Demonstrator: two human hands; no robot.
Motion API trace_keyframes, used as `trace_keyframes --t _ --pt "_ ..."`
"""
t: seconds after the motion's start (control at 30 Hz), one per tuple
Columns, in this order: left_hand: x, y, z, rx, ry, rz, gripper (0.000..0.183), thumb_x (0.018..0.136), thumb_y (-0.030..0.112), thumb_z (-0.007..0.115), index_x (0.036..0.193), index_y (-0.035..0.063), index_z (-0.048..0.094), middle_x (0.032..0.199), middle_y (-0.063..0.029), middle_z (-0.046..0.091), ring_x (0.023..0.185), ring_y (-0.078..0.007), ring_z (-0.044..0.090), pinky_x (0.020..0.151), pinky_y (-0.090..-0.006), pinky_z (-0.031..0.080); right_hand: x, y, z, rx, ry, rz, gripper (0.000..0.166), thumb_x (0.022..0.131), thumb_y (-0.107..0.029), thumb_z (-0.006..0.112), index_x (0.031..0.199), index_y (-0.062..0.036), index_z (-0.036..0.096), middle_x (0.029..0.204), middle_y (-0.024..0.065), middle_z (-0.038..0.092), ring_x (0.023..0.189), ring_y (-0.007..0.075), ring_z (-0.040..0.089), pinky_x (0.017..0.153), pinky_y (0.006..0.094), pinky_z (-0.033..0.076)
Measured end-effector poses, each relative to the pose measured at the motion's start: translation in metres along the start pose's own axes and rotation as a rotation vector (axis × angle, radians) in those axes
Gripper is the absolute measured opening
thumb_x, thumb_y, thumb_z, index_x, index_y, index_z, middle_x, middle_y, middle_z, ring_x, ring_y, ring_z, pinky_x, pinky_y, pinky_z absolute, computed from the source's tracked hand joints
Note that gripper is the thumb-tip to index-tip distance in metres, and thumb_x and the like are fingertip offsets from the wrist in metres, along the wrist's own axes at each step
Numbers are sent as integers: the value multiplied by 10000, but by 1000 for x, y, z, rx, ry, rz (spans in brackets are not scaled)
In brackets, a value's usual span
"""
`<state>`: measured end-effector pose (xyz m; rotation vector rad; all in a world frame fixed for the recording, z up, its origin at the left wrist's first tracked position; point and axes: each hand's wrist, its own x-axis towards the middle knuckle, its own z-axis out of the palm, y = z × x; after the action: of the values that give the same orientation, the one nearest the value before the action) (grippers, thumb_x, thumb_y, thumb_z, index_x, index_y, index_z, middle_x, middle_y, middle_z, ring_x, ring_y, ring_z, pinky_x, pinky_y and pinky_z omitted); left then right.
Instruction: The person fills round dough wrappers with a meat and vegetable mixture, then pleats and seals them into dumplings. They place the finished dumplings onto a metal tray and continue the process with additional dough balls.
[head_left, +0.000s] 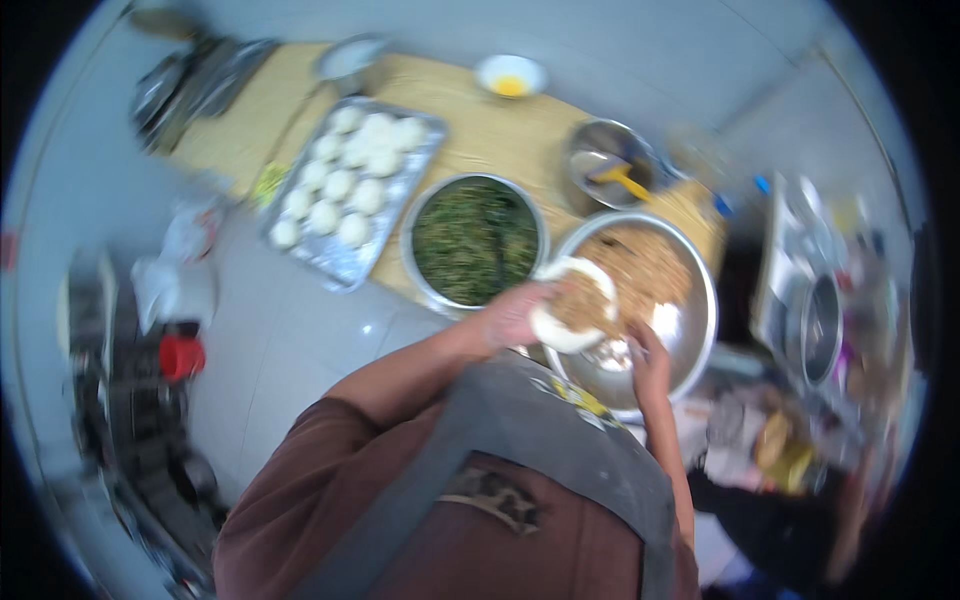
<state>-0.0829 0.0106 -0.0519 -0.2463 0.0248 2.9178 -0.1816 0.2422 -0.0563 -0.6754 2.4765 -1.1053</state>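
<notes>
My left hand (517, 313) holds up a round white dough wrapper (551, 334), spread flat and topped with a mound of brownish filling (579, 301). The wrapper overlaps the near left rim of a large steel bowl (701, 352). More of the same filling (645, 262) is heaped along the bowl's far side, while its near side shows bare shiny metal. Over that bare part is my right hand (649, 356), fingers pointing towards the wrapper's right edge. Blur hides whether those fingers hold anything.
Left of the bowl stands a steel basin (545, 225) of chopped greens. A metal tray (341, 266) carries several white dough balls. Farther back are a steel pot (581, 187) with a yellow-handled tool (622, 178) and a white bowl (512, 69) holding something yellow. A red container (181, 356) lies leftward.
</notes>
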Motion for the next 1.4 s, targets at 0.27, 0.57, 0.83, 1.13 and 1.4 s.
trace_keyframes --t 0.27,0.57,0.83,1.13,1.4 --pt "8 5 36 128 116 -39 483 812 100 566 1246 16 372 1219 -169 479 1121 -289 480 975 -440 374 -1 -54 19 907 -16 30 372 816 44 534 1181 -3 484 1003 76 574 898 128 561 735 252 471" --pt "13 -3 35 129 132 -42 533 806 204 582 1267 48 365 1252 -164 453 1146 -302 455 972 -485 359 -25 -89 3 89 338 -259 191 775 -3 587 958 -54 605 909 86 585 829 204 580 705 293 465" --pt "12 -10 30 76 45 -102 473 861 179 506 1276 25 341 1278 -175 425 1159 -300 442 993 -483 336 -22 -108 -15 -18 369 -249 302 755 10 546 1046 -63 578 973 128 550 909 285 538 756 339 438" --pt "13 -9 28 48 64 -85 469 855 177 514 1270 33 350 1266 -172 436 1155 -304 447 992 -486 339 -20 -106 -11 28 282 -264 387 763 63 508 1123 -74 542 1032 130 544 956 264 540 814 333 432" --pt "12 -7 32 75 50 -69 460 846 172 537 1251 33 367 1232 -164 467 1120 -293 479 968 -470 372 -11 -72 12 754 95 -30 255 803 26 568 1056 4 556 925 44 559 828 121 569 728 239 463"
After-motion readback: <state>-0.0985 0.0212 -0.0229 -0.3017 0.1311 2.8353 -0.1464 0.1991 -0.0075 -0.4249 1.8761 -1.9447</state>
